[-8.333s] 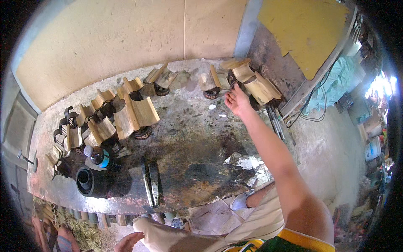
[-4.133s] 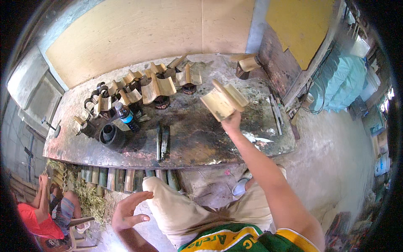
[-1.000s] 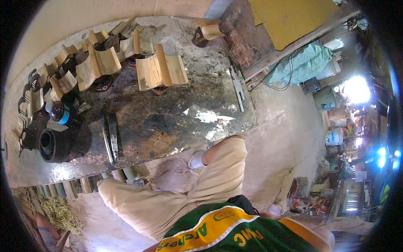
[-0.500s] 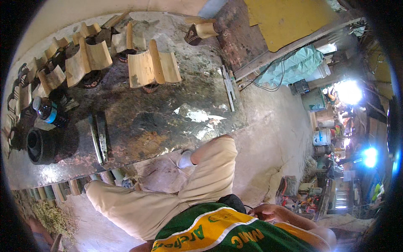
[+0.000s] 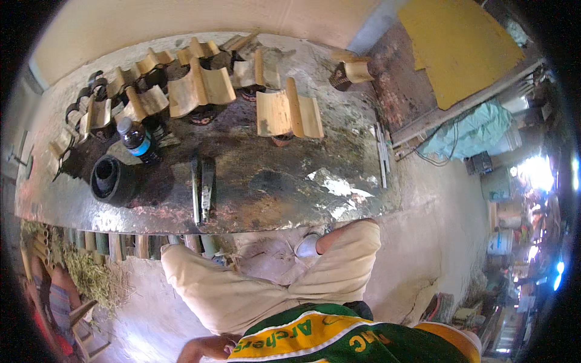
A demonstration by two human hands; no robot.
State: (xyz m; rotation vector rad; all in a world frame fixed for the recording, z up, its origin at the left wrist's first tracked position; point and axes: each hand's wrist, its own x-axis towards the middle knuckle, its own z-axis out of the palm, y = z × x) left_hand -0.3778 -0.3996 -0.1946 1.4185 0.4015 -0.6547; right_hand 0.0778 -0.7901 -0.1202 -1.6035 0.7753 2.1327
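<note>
At the bottom edge, my left hand lies against the front of my green and yellow shirt, mostly hidden, so its fingers cannot be read. My right hand is out of sight behind the shirt. Nearest me on the dark worktable lie a pair of thin flat tools side by side. To their left stand a dark bottle with a blue label and a thick black round bowl. Beyond them, several curved pieces of split bamboo rest on dark patterned holders. One such bamboo piece stands apart toward the middle.
Long metal rods lie near the table's right end. A yellow sheet and a green plastic cover are at the right. Bamboo tubes show beneath the table's front edge. Someone sits at the lower left beside a wooden chair.
My view has swung left, so the table sits further right and more level. My right hand has gone from sight at the shirt, and my left forearm and hand have appeared.
</note>
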